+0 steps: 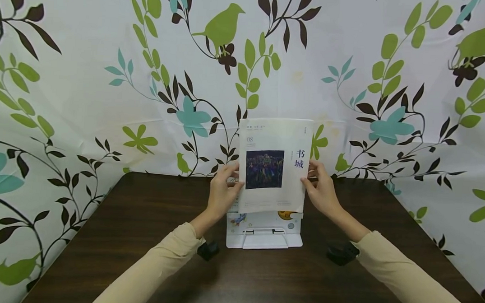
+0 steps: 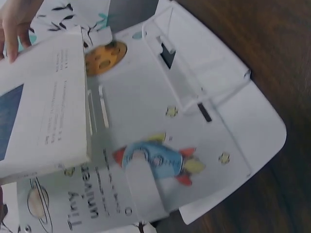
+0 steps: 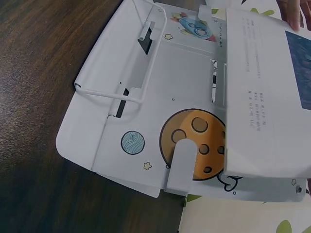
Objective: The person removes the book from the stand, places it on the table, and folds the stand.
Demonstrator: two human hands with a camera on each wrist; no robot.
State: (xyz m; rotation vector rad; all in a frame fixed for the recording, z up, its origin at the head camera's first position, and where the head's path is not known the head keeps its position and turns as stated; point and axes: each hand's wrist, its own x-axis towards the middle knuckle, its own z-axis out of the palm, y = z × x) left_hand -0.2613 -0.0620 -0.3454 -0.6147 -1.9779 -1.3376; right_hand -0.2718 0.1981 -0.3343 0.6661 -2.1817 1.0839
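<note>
Fingers (image 1: 238, 186) of left hand (image 1: 221, 191) and right hand (image 1: 323, 189), head view: pinching the book (image 1: 270, 200) by opposite side edges, cover upright between them; two-sided grip presumably for balance. Left wrist: book before the stand (image 2: 131, 102), apart from its front ledge (image 2: 181, 90). Right wrist: same gap; left-hand fingers at book's far edge.

the book (image 1: 273, 166) is before the stand (image 1: 264, 220) on the table (image 1: 142, 210), the backdrop (image 1: 86, 95) behind.

A white, dark-pictured book (image 1: 273, 166) is held nearly upright.
</note>
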